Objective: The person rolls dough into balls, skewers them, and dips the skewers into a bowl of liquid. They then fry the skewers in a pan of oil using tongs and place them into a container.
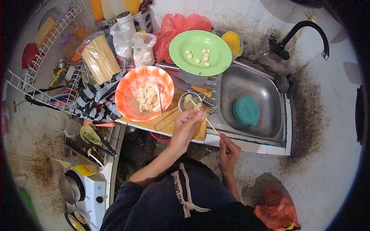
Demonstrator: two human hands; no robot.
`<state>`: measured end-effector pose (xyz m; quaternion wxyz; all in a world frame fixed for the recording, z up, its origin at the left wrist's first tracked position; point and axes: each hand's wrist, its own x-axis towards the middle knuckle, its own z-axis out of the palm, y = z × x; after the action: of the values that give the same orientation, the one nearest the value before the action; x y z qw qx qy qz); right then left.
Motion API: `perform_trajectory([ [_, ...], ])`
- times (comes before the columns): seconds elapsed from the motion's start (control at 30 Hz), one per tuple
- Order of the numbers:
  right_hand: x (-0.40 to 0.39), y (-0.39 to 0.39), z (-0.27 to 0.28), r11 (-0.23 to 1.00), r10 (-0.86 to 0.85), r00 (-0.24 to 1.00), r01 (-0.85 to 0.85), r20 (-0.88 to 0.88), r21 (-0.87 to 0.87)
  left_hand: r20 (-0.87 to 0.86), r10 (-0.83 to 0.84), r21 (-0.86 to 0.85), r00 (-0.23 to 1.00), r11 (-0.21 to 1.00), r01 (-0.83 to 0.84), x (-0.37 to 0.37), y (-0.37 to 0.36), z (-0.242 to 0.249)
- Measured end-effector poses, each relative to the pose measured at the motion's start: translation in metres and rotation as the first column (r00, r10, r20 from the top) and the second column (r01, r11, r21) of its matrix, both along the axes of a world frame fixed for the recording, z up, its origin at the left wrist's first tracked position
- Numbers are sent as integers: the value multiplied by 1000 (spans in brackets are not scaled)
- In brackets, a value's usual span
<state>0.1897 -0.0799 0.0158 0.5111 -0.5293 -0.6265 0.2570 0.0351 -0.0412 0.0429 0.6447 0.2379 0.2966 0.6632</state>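
Observation:
My right hand (228, 151) pinches the lower end of a thin wooden skewer (211, 126). The skewer slants up and left through the closed fingertips of my left hand (187, 122). Those fingers grip a small pale ball (203, 115) on the skewer; they partly cover it. Just beyond them sits a metal strainer (183, 106) with several pale pieces inside. An orange bowl (122, 101) of lumpy pale dough (148, 99) stands to the left, with a spoon (161, 104) in it. Behind the strainer, a green plate (185, 42) carries several small pale balls (197, 61).
A wooden board (140, 124) lies under the bowl and strainer. To the right is a steel sink (256, 86) holding a teal round container (246, 110), below a black faucet (304, 27). A pack of skewers (99, 57), bags and a dish rack (29, 88) crowd the left.

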Motion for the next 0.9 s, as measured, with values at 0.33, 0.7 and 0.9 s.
perform_trajectory([
  [0.33,-4,-1,5,997,25,999,-27,33,67,92,1,9,996,1000,-1,-4,2,13],
  [0.7,-8,-6,0,999,33,999,-33,2,4,47,14,69,999,997,-17,-18,7,5],
  [0.9,-11,-4,-4,998,30,999,-29,-32,53,38,-2,31,999,1000,1,-20,7,3],
])
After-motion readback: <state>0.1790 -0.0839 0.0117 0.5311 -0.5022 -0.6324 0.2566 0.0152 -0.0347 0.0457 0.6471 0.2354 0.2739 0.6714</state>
